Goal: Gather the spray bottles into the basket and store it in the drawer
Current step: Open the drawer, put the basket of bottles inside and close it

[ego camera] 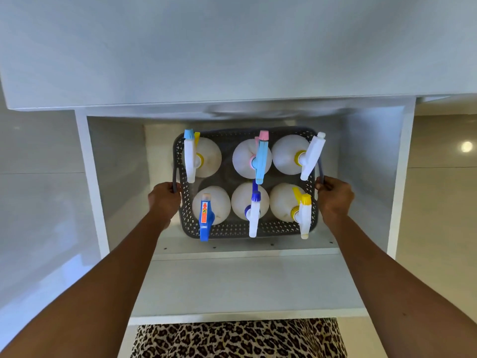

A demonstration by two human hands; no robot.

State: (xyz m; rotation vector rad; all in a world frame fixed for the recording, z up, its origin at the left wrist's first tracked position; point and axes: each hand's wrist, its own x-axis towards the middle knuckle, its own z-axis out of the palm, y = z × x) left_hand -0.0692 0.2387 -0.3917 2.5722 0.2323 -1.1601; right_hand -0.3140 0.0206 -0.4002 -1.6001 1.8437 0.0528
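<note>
A grey perforated basket [229,229] sits inside the open white drawer [247,282], seen from above. Several white spray bottles stand upright in it in two rows, among them one with a blue trigger head [205,220] at the front left and one with a light blue and pink head [261,157] in the back middle. My left hand [165,200] grips the basket's left handle. My right hand [335,196] grips the right handle. Whether the basket rests on the drawer floor or hangs just above it, I cannot tell.
The white countertop [232,52] overhangs the back of the drawer. The drawer's side walls [89,177] leave a gap on each side of the basket. Glossy floor tiles [444,202] lie to the right. Leopard-print clothing [237,339] shows at the bottom.
</note>
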